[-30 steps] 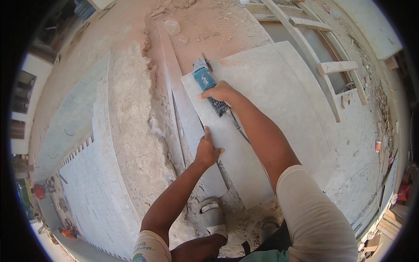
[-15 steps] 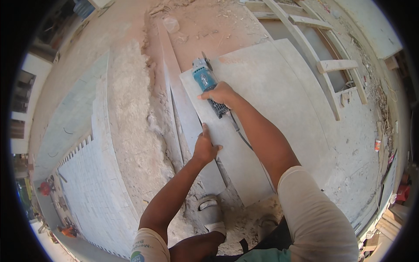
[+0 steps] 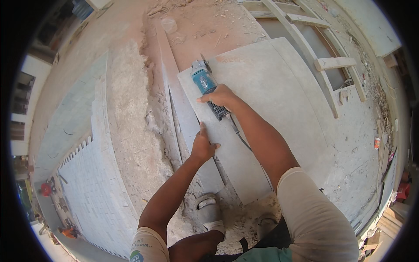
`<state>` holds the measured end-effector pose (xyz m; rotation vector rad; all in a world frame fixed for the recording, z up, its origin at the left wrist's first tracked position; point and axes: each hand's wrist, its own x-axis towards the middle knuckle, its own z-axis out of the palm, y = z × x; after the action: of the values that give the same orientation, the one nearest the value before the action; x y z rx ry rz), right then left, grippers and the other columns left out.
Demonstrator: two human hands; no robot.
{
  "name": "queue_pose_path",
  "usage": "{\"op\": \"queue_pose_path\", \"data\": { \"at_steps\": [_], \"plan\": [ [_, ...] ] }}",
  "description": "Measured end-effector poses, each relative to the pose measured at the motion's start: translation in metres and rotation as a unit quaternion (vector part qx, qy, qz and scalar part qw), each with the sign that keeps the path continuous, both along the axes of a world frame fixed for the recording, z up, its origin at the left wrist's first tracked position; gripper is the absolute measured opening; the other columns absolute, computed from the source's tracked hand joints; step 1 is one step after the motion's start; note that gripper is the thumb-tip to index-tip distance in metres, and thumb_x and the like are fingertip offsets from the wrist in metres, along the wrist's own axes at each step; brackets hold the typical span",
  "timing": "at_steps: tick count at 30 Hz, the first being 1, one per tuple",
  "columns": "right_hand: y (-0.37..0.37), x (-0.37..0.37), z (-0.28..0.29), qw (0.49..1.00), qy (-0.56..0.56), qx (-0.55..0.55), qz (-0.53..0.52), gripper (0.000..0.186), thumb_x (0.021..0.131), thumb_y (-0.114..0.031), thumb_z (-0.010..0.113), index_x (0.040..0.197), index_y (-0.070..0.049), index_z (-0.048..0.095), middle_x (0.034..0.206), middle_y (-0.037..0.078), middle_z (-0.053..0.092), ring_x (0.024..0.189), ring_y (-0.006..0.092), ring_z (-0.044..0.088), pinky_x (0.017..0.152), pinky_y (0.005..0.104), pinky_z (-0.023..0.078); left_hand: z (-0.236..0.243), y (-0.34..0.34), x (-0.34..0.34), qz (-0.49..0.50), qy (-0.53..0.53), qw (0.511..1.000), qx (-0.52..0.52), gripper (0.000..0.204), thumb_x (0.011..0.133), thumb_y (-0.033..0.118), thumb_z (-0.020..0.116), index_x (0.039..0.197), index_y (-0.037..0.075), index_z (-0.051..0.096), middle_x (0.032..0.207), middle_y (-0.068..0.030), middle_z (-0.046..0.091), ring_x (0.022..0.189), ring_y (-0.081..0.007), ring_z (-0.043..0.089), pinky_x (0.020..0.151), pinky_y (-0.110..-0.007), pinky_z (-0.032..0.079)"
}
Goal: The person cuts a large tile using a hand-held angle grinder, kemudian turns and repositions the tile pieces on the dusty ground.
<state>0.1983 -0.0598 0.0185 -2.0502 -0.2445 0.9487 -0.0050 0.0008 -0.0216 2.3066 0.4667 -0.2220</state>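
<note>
A teal and black angle grinder (image 3: pixel 204 81) lies over the far left part of a large pale grey tile (image 3: pixel 257 87), its disc pointing away from me. My right hand (image 3: pixel 221 95) is wrapped round the grinder's body, and a dark cord trails from its near end, partly under my right forearm. My left hand (image 3: pixel 204 144) rests at the tile's left edge, thumb and forefinger stretched apart, holding nothing. Beside that edge a long narrow grey strip (image 3: pixel 187 122) lies on the ground, with a dark gap between the two.
A pale wooden frame (image 3: pixel 329 64) lies at the far right. Broken rough concrete (image 3: pixel 131 96) runs along the left, beyond which is a tiled surface (image 3: pixel 98 179). A clear plastic container (image 3: pixel 169 25) sits on reddish dust at the far side. My shoe (image 3: pixel 209 208) stands near the strip's near end.
The whole scene has shifted very slightly in the view. Both hands and the grinder keep nearly the same place against the tile.
</note>
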Motion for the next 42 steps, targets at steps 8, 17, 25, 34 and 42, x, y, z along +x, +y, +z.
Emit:
{"op": "queue_pose_path", "data": {
  "at_steps": [8,17,25,34,42],
  "plan": [
    [0.001,0.0,0.006,1.0,0.015,0.008,0.007,0.077,0.06,-0.032,0.088,0.111,0.018,0.059,0.107,0.027,0.064,0.095,0.0316,0.066,0.082,0.035,0.051,0.004,0.0,-0.001,0.001,-0.002,1.0,-0.003,0.106,0.07,0.01,0.083,0.145,-0.016,0.012,0.098,-0.0228,0.059,0.079,-0.028,0.062,0.071,-0.036,0.052],
    [0.001,0.0,0.013,0.999,0.033,0.017,0.01,0.081,0.062,-0.031,0.088,0.114,0.021,0.055,0.111,0.031,0.062,0.098,0.0346,0.065,0.084,0.0359,0.051,0.003,0.001,-0.001,-0.002,0.006,1.0,0.005,0.106,0.071,0.011,0.083,0.145,-0.016,0.012,0.099,-0.0234,0.058,0.08,-0.0282,0.062,0.072,-0.036,0.052],
    [0.002,0.004,0.004,0.999,0.029,0.017,0.004,0.079,0.063,-0.03,0.088,0.114,0.021,0.055,0.11,0.031,0.062,0.097,0.0343,0.065,0.084,0.0358,0.051,0.001,0.0,-0.001,-0.001,0.003,1.0,0.003,0.106,0.07,0.011,0.083,0.145,-0.016,0.013,0.101,-0.0238,0.058,0.079,-0.0286,0.062,0.072,-0.036,0.052],
    [-0.005,-0.008,0.007,1.0,0.01,0.008,-0.007,0.074,0.06,-0.036,0.089,0.106,0.016,0.063,0.106,0.026,0.066,0.093,0.0303,0.068,0.08,0.0347,0.052,-0.003,0.001,-0.001,-0.002,-0.004,1.0,0.002,0.107,0.069,0.011,0.083,0.145,-0.017,0.012,0.101,-0.0237,0.058,0.08,-0.0291,0.062,0.072,-0.036,0.052],
    [-0.017,-0.019,0.001,1.0,0.012,0.009,-0.001,0.069,0.058,-0.04,0.088,0.099,0.012,0.068,0.101,0.024,0.069,0.092,0.0291,0.069,0.079,0.0342,0.053,-0.002,0.0,-0.001,0.005,-0.01,1.0,-0.001,0.106,0.069,0.011,0.083,0.144,-0.017,0.014,0.101,-0.0243,0.059,0.082,-0.0296,0.064,0.073,-0.036,0.052]
  ]
}}
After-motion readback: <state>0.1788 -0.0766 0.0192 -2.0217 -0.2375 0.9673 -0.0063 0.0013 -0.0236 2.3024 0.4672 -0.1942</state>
